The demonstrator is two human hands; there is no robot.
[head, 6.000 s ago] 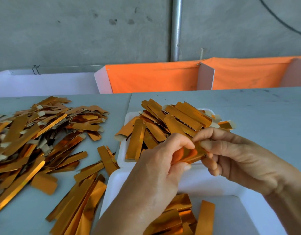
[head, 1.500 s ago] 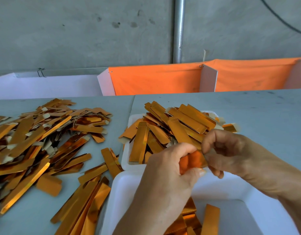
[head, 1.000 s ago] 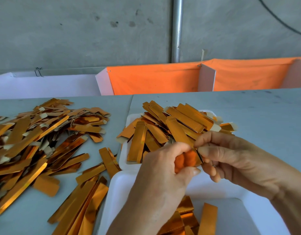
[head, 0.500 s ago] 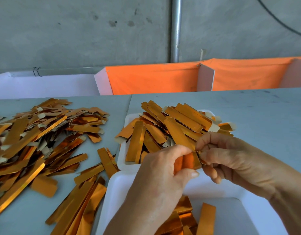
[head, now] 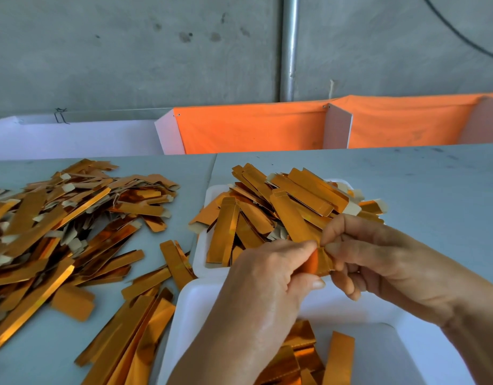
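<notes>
1. Head view, surface and room: a grey table (head: 423, 187) runs up to a concrete wall (head: 114, 56). A metal pipe (head: 289, 45) stands upright on that wall, and a black cable (head: 462, 34) curves across its upper right. Along the table's far edge hangs an orange cloth (head: 253, 129), parted by a white divider board (head: 338, 126).

2. Head view, hands: both hands meet over the gap between two white trays. The left hand (head: 262, 279) comes in from below, its back to the camera, and pinches one end of a gold strip (head: 321, 262) between thumb and forefinger. The right hand (head: 378, 262) reaches in from the right with curled fingers and pinches the strip's other end.

3. Head view, the strip: it sits between the fingertips, above the far rim of the near tray (head: 364, 312) and just in front of the far tray (head: 209, 195). It looks bent or folded, but how cannot be told.

4. Head view, edges and room: the far tray carries a tall heap of strips (head: 295, 198), some jutting past its rim. A few strips (head: 301, 357) lie in the near tray. A loose pile (head: 59, 218) spreads over the table's left side, reaching close to both trays. The table's grey top shows to the right of the trays.
</notes>
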